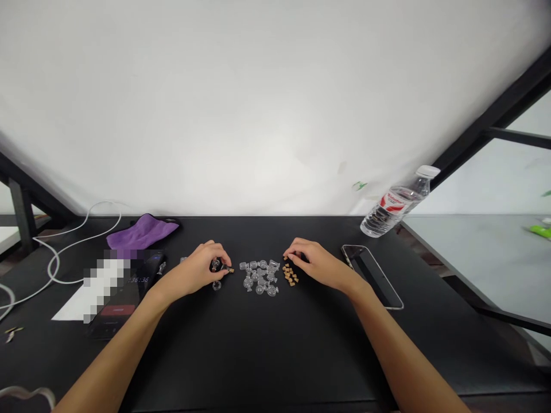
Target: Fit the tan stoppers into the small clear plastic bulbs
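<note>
My left hand (203, 267) is closed in a pinch around a tiny glass bottle, mostly hidden by the fingers, with a cork stopper (231, 270) showing at its right end. Beside those fingers lie small clear glass bottles, one of them (217, 285) just below. Between my hands sits a loose cluster of tiny clear glass bottles (260, 277) of round and straight shapes. At the right of the cluster, my right hand (316, 265) has thumb and index finger bent over a small cork (285, 258), its fingertips on it. Several tan corks (290, 274) lie just under that hand.
A phone (373, 276) lies right of my right forearm, with a tilted-looking water bottle (398, 203) behind it. To the left are a purple cloth (144, 230), a dark phone (124, 298), white paper (81, 298) and white cables (58, 258). A white wall (258, 115) closes the black table's back.
</note>
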The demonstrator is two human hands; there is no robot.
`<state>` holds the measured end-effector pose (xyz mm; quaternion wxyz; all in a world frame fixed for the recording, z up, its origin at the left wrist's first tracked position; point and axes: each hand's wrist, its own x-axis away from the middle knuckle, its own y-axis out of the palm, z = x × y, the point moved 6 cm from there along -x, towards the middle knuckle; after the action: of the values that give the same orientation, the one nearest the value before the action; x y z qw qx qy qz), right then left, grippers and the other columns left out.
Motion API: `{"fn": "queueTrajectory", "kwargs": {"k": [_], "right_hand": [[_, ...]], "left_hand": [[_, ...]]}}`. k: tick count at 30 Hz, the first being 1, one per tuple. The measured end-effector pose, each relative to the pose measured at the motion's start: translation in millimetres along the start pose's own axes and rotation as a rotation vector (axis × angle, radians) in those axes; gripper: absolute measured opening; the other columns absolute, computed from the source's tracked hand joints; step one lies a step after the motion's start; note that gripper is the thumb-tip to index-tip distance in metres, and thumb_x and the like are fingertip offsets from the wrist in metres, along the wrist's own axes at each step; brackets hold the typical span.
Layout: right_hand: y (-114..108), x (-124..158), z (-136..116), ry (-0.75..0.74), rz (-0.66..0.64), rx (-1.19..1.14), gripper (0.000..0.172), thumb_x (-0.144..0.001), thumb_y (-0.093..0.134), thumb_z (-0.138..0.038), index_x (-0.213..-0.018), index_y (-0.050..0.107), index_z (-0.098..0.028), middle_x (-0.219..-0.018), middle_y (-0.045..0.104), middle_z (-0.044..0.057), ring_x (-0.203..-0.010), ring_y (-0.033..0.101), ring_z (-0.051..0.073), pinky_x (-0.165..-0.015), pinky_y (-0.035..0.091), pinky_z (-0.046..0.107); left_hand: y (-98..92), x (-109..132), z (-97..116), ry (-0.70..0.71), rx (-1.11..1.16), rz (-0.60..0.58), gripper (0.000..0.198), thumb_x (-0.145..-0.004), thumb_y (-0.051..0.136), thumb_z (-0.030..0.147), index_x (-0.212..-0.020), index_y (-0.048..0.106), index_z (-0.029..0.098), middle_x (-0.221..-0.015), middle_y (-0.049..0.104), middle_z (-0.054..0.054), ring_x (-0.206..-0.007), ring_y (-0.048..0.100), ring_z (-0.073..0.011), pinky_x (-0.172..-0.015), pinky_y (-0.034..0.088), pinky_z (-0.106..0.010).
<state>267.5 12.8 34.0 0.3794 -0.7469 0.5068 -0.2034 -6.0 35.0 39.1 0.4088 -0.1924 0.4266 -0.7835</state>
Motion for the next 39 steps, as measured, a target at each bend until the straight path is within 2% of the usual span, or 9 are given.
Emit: {"fn": "queueTrajectory", "kwargs": {"k": [7,13,16,20,25,33,39], "right_hand": [[2,0,-7,-0.005,-0.043,-0.076,0.028,-0.102,0.053,-0.032,-0.094,0.076,-0.019,-0.094,0.068,0.004,-0.072,0.059,0.014,-0.068,0.043,0.028],[-2,-1,-23,-0.029,0.049,-0.133,0.026,-0.102,0.055,-0.036,-0.093,0.075,-0.02,-0.088,0.068,0.002,-0.075,0.056,0.015,-0.067,0.041,0.028],[7,-1,-41,-0.033,0.023,-0.263,0.027,-0.102,0.055,-0.041,-0.095,0.071,-0.021,-0.085,0.066,0.001,-0.073,0.055,0.015,-0.065,0.041,0.027],[23,0,-60,-0.08,-0.035,-0.353,0.028,-0.103,0.054,-0.044,-0.094,0.068,-0.021,-0.081,0.06,-0.001,-0.07,0.049,0.013,-0.064,0.039,0.026],[28,1,-63,-0.088,-0.027,-0.359,0.031,-0.107,0.047,-0.041,-0.086,0.057,-0.02,-0.073,0.048,-0.004,-0.065,0.041,0.012,-0.061,0.034,0.025],[28,3,-63,-0.089,-0.083,-0.334,0.029,-0.107,0.046,-0.043,-0.093,0.058,-0.022,-0.076,0.053,-0.003,-0.067,0.047,0.013,-0.064,0.036,0.026],[28,2,-65,-0.102,-0.134,-0.362,0.032,-0.107,0.045,-0.043,-0.087,0.056,-0.021,-0.072,0.049,-0.003,-0.065,0.043,0.013,-0.062,0.034,0.026]], "left_hand": [[-3.0,-1,16,0.1,0.213,0.253,0.014,-0.087,0.066,0.012,-0.094,0.073,0.023,-0.094,0.064,-0.001,-0.081,0.059,-0.0146,-0.074,0.045,-0.028],[10.6,2,44,0.209,0.303,0.383,0.02,-0.087,0.066,0.006,-0.097,0.072,0.022,-0.092,0.06,-0.001,-0.076,0.055,-0.0128,-0.071,0.045,-0.028],[17.6,5,54,0.254,0.318,0.419,0.02,-0.088,0.066,0.006,-0.1,0.071,0.022,-0.093,0.059,-0.002,-0.078,0.057,-0.0129,-0.072,0.046,-0.027],[24.6,9,61,0.306,0.331,0.417,0.018,-0.091,0.067,0.01,-0.104,0.069,0.022,-0.094,0.059,-0.002,-0.08,0.06,-0.0134,-0.073,0.049,-0.028],[28.0,11,64,0.337,0.313,0.377,0.015,-0.093,0.065,0.01,-0.102,0.067,0.022,-0.095,0.057,-0.002,-0.081,0.061,-0.0133,-0.075,0.05,-0.028],[25.9,11,69,0.352,0.35,0.372,0.012,-0.093,0.066,0.011,-0.099,0.069,0.021,-0.097,0.06,-0.003,-0.079,0.061,-0.0133,-0.073,0.05,-0.028],[23.6,6,64,0.267,0.47,0.302,0.003,-0.092,0.072,0.02,-0.094,0.073,0.02,-0.098,0.069,-0.007,-0.085,0.064,-0.017,-0.075,0.052,-0.031]]}}
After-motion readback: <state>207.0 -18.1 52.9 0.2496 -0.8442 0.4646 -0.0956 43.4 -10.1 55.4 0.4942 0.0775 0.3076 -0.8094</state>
